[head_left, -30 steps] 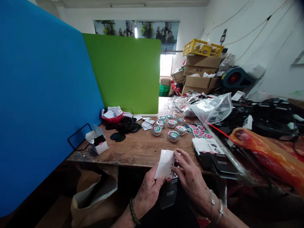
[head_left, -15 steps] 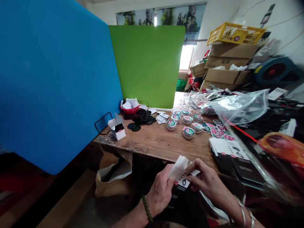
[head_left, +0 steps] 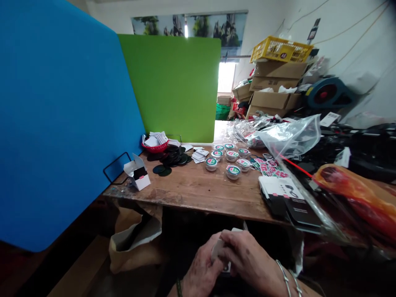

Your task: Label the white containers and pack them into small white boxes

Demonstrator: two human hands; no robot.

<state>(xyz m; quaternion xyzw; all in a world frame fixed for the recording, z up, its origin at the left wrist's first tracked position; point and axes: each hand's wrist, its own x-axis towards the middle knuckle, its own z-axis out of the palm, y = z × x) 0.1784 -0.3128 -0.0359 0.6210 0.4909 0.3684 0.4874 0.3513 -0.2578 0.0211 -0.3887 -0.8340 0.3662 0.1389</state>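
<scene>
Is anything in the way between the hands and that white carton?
No, nothing visible is in the way: the left hand and the right hand are both right on the white carton, though they hide much of it.

The held carton [head_left: 217, 250] is probably smooth card, the tabletop [head_left: 192, 189] worn wood.

The left hand [head_left: 201, 264] and right hand [head_left: 249, 255] grip a white carton [head_left: 217, 250] in front of a wooden desk [head_left: 192, 190], where clear round tubs [head_left: 233, 172], black discs [head_left: 173, 157] and a small open box [head_left: 142, 182] sit before a green panel [head_left: 179, 90].
</scene>
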